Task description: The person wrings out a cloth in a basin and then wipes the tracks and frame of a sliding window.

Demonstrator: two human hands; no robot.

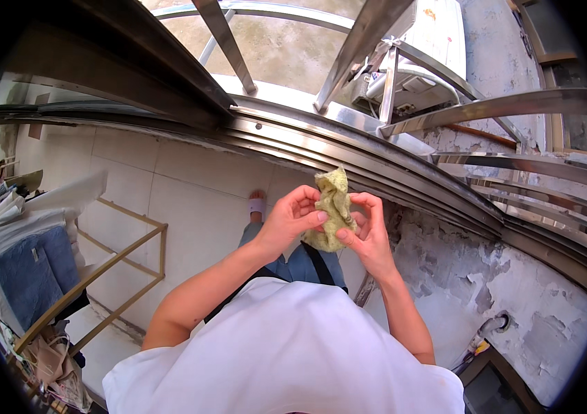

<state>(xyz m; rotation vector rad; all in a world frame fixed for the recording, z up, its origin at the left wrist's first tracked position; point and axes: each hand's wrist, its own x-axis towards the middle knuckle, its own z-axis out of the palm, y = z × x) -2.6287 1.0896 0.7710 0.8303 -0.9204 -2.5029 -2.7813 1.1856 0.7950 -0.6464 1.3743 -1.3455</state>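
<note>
Beside the steel window rail [376, 162], both raised hands, left hand [292, 219] and right hand [368, 231], pinch a crumpled yellow-green cloth [333, 207].

I see a yellow-green cloth [333, 207], plain, with no pattern I can make out. My shirt [286, 352] is white, crossed by a black strap [319, 262]; my trousers [300, 265] are blue denim, and the slipper [257, 205] is pale pink. The floor tiles [183, 186] are cream with thin grey joints. The railing [404, 159] is silver steel. The wall [514, 290] is grey-white, blotched with peeling patches. A rack [121, 262] is brass-gold; beside it lies a blue towel [31, 269].
</note>
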